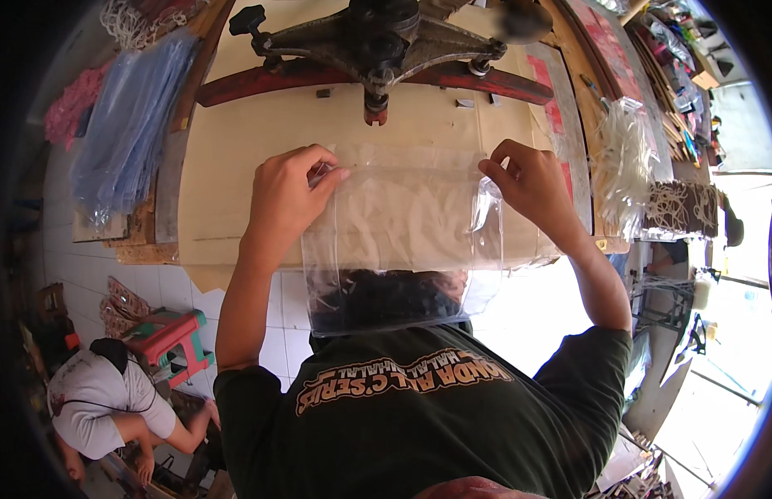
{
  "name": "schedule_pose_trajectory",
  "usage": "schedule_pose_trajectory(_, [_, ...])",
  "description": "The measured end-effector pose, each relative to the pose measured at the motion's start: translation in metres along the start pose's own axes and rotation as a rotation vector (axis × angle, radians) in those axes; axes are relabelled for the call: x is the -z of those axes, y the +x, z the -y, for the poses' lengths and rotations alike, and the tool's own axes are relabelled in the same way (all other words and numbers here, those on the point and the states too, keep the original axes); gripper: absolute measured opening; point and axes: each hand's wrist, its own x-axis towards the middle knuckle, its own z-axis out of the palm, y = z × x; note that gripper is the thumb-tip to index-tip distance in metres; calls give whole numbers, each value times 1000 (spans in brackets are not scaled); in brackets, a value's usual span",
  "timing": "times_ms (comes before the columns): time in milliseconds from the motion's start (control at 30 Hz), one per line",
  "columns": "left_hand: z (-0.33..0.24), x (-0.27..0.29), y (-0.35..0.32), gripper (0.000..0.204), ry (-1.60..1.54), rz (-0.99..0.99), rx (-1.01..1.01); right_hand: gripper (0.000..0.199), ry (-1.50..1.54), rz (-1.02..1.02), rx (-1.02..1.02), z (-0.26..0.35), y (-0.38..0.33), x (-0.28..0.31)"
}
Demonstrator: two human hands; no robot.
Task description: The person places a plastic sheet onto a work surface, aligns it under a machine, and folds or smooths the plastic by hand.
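Observation:
A clear plastic bag (402, 224) is stretched between my hands, its far edge lying over the tan sheet on the table. Its near part hangs past the table's front edge, towards my dark shirt. My left hand (296, 187) pinches the bag's far left corner between thumb and fingers. At the far right corner, my right hand (527, 179) grips the bag in the same way. Beyond both hands stands a dark metal press head (382, 50) with a long red bar (477, 79) across it.
A stack of bluish plastic sheets (132, 133) hangs at the left, beside a pink bundle (74, 104). White cords or strips (625, 166) hang at the right. Small dark pieces (465, 104) lie under the press. A person (111, 399) crouches at lower left near a red-green stool (174, 341).

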Motion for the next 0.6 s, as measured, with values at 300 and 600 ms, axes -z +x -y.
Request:
schedule_pose_trajectory(300, [6, -7, -3, 17, 111, -75, -84, 15, 289, -83, -69, -21, -13, -23])
schedule_pose_trajectory(600, [15, -9, -2, 11, -175, -75, 52, 13, 447, -311, -172, -16, -28, -45])
